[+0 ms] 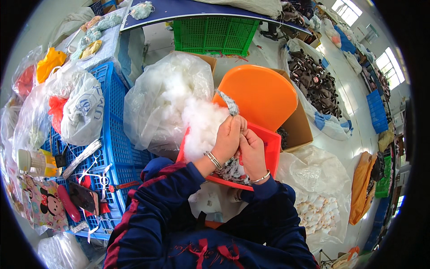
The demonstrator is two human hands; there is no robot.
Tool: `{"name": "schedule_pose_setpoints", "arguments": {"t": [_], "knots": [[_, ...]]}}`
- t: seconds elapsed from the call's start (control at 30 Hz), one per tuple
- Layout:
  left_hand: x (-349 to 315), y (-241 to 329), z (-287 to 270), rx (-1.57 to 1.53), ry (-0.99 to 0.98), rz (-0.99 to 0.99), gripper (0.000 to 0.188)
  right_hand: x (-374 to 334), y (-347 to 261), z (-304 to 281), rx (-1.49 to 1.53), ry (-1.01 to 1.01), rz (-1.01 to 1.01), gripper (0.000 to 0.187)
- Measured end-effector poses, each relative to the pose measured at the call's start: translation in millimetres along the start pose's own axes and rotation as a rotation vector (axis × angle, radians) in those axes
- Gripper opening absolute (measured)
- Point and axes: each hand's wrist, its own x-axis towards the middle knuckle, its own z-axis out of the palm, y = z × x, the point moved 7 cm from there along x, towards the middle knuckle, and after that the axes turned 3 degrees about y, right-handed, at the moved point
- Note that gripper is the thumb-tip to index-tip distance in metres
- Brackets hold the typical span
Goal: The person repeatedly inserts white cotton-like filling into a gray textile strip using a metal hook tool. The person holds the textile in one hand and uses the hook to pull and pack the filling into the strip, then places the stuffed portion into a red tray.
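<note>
Seemingly pinching grey fuzzy piece (230, 104) between left hand (225, 141) and right hand (253, 153); could drop it through slack grip.

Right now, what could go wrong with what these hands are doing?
The small grey fluffy piece held in the left hand could slip into the red tray. White stuffing heaped at the tray's left side might spill over its rim. Metal bands at both wrists could snag loose fibres.

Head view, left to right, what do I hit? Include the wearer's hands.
Yellow-orange bag → clear bag of white stuffing → left hand → right hand → dark brown plush pile → blue basket
</note>
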Motion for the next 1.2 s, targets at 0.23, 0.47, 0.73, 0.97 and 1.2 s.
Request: {"name": "schedule_pose_setpoints", "arguments": {"t": [0.23,0.47,0.73,0.97,1.2], "knots": [[5.7,-3.5,-5.1,-0.112,-0.112,-0.272,0.033,1.6,-11.2,-10.9,-0.107,0.012,-0.078,0.013],[19.8,6.8,-18.8,-0.233,0.011,-0.184,0.035,1.2,-5.2,-8.3,-0.166,-0.004,-0.101,0.010],[9.5,-1.8,-9.7,-0.068,0.072,-0.050,0.041,2.5,5.8,-2.7,-0.078,0.065,-0.103,0.011],[2.9,0.4,-7.4,-0.055,-0.032,-0.189,0.032,3.3,-6.4,-3.6,-0.069,0.016,-0.047,0.014],[19.1,13.5,-22.3,-0.127,-0.012,-0.208,0.033,3.2,-6.3,-8.1,-0.145,-0.003,-0.071,0.014]]}}
